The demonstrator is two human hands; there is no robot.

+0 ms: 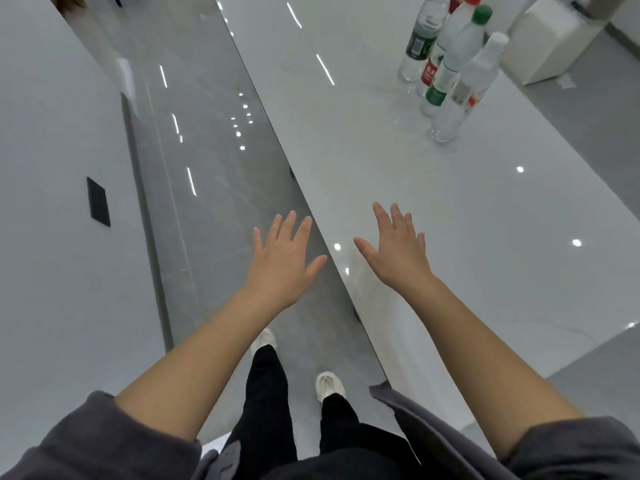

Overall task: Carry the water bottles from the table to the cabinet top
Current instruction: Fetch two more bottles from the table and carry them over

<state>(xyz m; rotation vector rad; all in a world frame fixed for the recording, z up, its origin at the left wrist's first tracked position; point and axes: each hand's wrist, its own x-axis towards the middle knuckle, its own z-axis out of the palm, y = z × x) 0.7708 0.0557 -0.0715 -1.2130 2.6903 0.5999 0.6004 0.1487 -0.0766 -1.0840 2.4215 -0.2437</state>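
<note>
At the far end of the desk (450,220), your water bottles (450,64) stand upright in a tight cluster, close to its right edge and near a white box (543,39). Your left hand (282,261) hangs released, fingers spread, over the grey floor (207,168) just outside the desk's long left edge. Your right hand (398,251), also released, hovers above the desk beside that edge. A long stretch of glossy top separates both hands from the bottles
</note>
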